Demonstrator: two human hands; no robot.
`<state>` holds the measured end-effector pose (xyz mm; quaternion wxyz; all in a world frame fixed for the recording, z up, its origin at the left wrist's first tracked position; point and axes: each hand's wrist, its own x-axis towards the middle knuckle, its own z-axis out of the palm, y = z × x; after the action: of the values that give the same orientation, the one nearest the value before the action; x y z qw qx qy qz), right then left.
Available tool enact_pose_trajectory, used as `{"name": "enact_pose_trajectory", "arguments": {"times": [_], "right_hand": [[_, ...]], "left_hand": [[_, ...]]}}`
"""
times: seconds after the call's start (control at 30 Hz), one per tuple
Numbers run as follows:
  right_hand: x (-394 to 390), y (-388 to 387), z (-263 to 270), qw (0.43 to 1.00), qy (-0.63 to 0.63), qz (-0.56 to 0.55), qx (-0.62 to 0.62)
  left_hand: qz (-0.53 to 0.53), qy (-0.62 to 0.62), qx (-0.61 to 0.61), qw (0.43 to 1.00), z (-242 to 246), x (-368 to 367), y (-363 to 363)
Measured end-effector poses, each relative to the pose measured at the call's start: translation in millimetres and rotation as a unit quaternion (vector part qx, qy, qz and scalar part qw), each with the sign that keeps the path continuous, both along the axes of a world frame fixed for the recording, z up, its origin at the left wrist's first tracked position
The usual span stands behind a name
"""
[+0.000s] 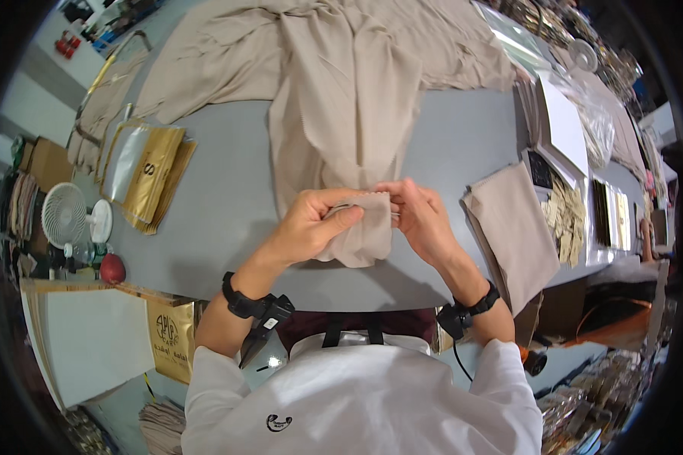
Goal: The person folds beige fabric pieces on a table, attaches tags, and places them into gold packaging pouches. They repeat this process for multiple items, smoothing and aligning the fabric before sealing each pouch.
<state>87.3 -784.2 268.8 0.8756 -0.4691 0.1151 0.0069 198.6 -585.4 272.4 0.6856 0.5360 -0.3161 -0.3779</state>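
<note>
A length of beige fabric (347,119) with a scalloped edge runs down the middle of the grey table towards me. Its near end is gathered up between my hands. My left hand (313,224) grips a folded part of this fabric, thumb on top. Close against the right edge of that fold is my right hand (421,219), its fingertips at the cloth and partly hidden behind it. Whether those fingers pinch the fabric is not visible. To the right, a folded beige cloth (512,227) hangs over the table's front edge.
Gold-and-clear packaging bags (153,170) lie left on the grey table (227,165). Beyond them stand a white fan (65,213) and a red round object (112,268). White cards (560,131), a heap of small tags (563,219) and more bags (612,219) sit at the right.
</note>
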Motion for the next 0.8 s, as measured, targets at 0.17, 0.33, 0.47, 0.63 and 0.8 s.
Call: {"name": "enact_pose_trajectory", "arguments": {"times": [0.17, 0.33, 0.47, 0.63, 0.8], "right_hand": [[-7, 2, 10, 0.972, -0.039, -0.074, -0.222], [-37, -36, 51, 0.856, -0.207, -0.236, -0.412], [-91, -100, 94, 0.701, -0.293, -0.387, -0.522], [-156, -197, 135, 0.687, -0.258, -0.528, -0.428], [-207, -250, 144, 0.630, -0.174, -0.636, -0.411]], "left_hand": [[0.060, -0.163, -0.029, 0.984, -2, -2, -12], [0.198, -0.399, 0.111, 0.889, -15, 1, -23], [0.344, -0.478, 0.085, 0.804, -31, 29, -39], [0.405, -0.499, 0.072, 0.762, -43, 83, -42], [0.360, -0.521, 0.159, 0.757, -43, 137, -22]]}}
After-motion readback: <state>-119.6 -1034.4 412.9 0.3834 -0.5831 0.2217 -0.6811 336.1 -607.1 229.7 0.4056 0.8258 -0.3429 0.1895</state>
